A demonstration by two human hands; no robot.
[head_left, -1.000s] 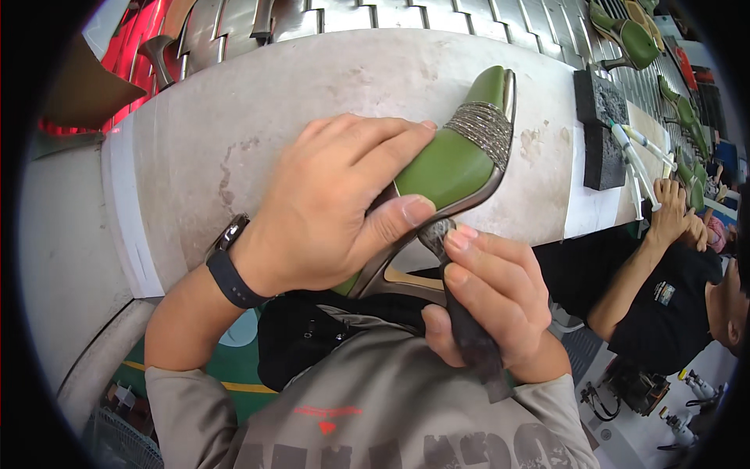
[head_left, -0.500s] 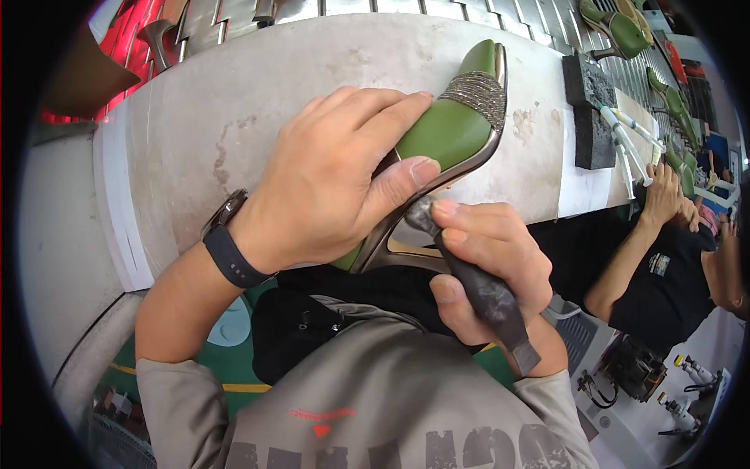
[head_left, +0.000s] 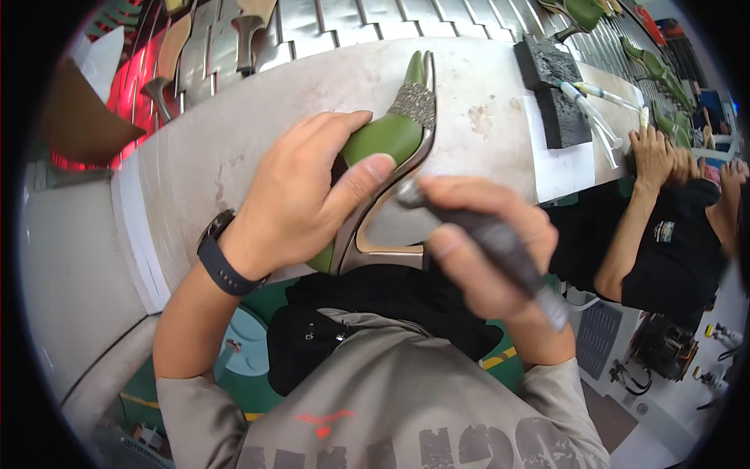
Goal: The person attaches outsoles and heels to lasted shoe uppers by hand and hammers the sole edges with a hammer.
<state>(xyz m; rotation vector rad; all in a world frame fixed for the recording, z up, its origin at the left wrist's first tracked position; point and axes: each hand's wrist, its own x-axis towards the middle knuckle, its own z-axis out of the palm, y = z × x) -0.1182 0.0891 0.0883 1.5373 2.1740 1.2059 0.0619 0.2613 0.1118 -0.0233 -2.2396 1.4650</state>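
A green high-heeled shoe (head_left: pixel 387 139) lies on its side at the table's front edge, toe pointing away, a glittering band (head_left: pixel 414 103) across its forepart. My left hand (head_left: pixel 293 199) is wrapped over its back part, thumb on the upper near the sole edge. The brown heel (head_left: pixel 383 254) points right. In my right hand (head_left: pixel 508 215) is a dark hammer-like tool (head_left: pixel 496 248) with a rounded grey head and a flat tail end. Its head is beside the sole's arch; whether they touch, I cannot tell. Motion blurs the right hand and tool.
Black foam blocks (head_left: pixel 553 94) and several syringes (head_left: pixel 598 121) are at the table's right. Beyond lies a slatted metal conveyor (head_left: pixel 344 27) carrying shoe parts. A co-worker's arm (head_left: pixel 637 211) reaches in at right. A brown sheet-like piece (head_left: pixel 94 121) is at far left.
The shoe and my left hand have shifted left in view, and the shoe's sole is turned more edge-on. My right hand still grips the tool, now blurred, with its head slightly higher.
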